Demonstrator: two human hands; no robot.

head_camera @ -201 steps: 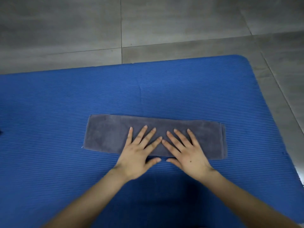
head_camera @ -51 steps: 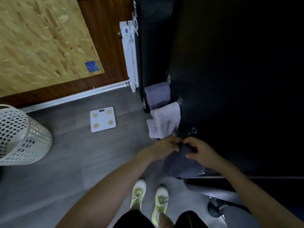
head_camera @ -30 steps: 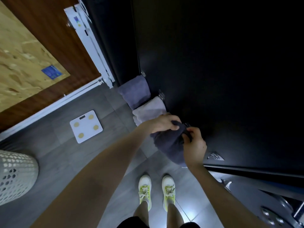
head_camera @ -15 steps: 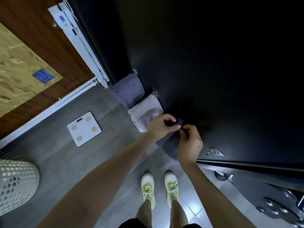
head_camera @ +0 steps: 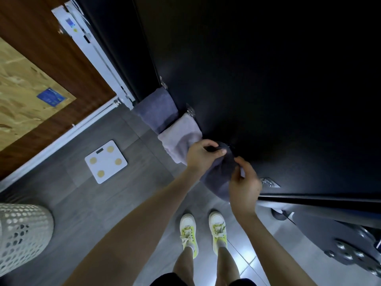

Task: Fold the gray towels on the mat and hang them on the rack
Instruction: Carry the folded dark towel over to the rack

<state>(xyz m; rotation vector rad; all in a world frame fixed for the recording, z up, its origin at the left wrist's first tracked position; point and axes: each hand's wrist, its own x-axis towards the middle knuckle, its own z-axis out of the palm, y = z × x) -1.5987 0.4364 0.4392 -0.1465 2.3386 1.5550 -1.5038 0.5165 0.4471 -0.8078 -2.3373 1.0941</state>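
Note:
I stand at a black wall panel (head_camera: 268, 79) with small metal hooks. A dark gray folded towel (head_camera: 221, 174) hangs at the nearest hook. My left hand (head_camera: 201, 156) pinches its top edge by the wall. My right hand (head_camera: 244, 182) is just right of the towel, fingers curled at its upper edge; whether it grips the cloth is unclear. Two other towels hang further along: a light gray one (head_camera: 181, 135) touching my left hand, and a darker gray one (head_camera: 157, 109) beyond it. The hook under the towel I hold is hidden.
A white bathroom scale (head_camera: 106, 162) lies on the gray tiled floor to the left. A white perforated basket (head_camera: 20, 234) stands at the lower left. A free metal hook (head_camera: 268, 182) is right of my hands. Dark equipment with round knobs (head_camera: 350, 250) sits lower right.
Since the mat, I carried the folded gray towel to the wall. Over the last second my hands stay at the hook; the right hand's fingers have loosened from the towel's top.

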